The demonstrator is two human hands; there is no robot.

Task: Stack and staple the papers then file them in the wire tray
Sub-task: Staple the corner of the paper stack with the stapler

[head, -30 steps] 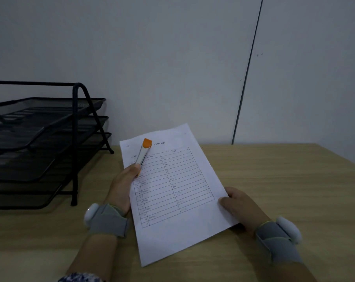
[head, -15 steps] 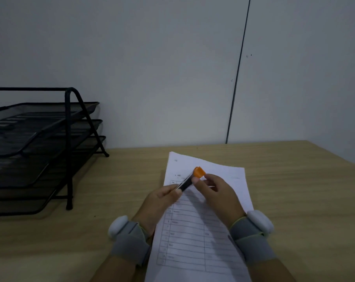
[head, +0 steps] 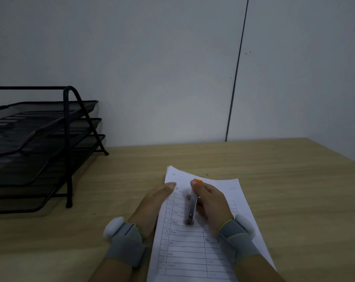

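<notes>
Papers [head: 193,241] may shift under your flat, open left hand [head: 154,202] (right hand [head: 211,202] grips the stapler [head: 192,206]), misaligning the staple.

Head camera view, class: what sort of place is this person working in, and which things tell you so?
Probably an office desk. A black three-tier wire mesh tray stands on a pale wood-grain table against a plain grey wall, and white printed table forms lie under the hands, the right hand holding a small orange-tipped metal stapler.
</notes>
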